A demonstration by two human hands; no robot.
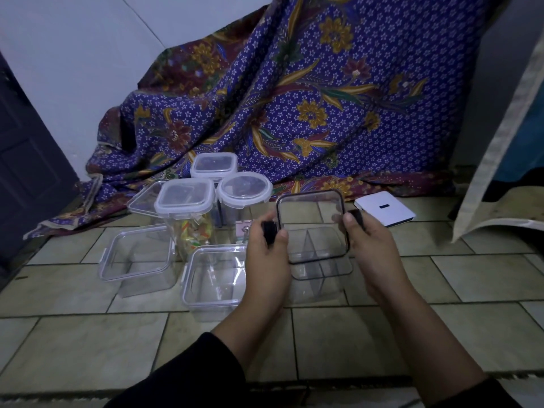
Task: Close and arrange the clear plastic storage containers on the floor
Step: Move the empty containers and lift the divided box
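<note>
On the tiled floor [73, 343], two open clear containers [138, 257] stood at the left, with lidded ones [185, 201] behind. Your left hand [266, 260] pinched one black clip of the dark-rimmed lid [312, 225]. Your right hand [372, 248] gripped the other clip. The lid was tilted above its divided container [319, 278].

**Lid Held Over Clear Container on Tiled Floor**

Both hands, left [269, 254] and right [372, 245], gripping a square clear lid with dark rim [312, 226] by its black side clasps, above a clear divided plastic container [319, 278]. Nearby: two open clear boxes [135, 257], three lidded ones [187, 198], blue floral cloth [294, 98] behind.
</note>
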